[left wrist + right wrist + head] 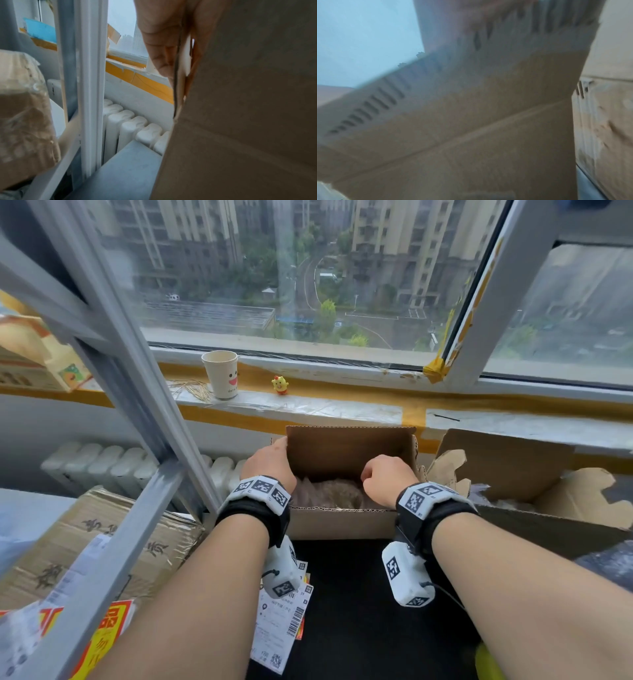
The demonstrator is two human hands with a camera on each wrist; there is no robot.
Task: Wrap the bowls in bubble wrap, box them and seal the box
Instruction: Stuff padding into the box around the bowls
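Far left there's a taped-up carton (102, 539) with printed characters sitting under a slanted metal frame (137, 392), and a white radiator (102, 462) behind it; none of that matters for the job; moving in, the left hand (270, 462) sits at the left end of the small open box (342, 522), and in the left wrist view its fingers (161, 54) lie down the outside of a cardboard flap with the thumb seemingly on the other face, so I'd call that grip a pinch on the left side flap; the box sits on the dark surface (359, 594) right under the windowsill, long axis running left to right between the two hands; inside, low and centre, is a crinkly bubble-wrapped bundle (329, 493), presumably a bowl, already boxed; the right hand (387, 477) is curled at the right end, and the blurry right wrist view shows corrugated flap edge under it, so it looks clenched on that flap, though I can't see the fingertips; back flap stands upright; next move is probably folding both end flaps inward over the bundle, each hand on its own side; a bigger torn box (513, 474) sits to the right.
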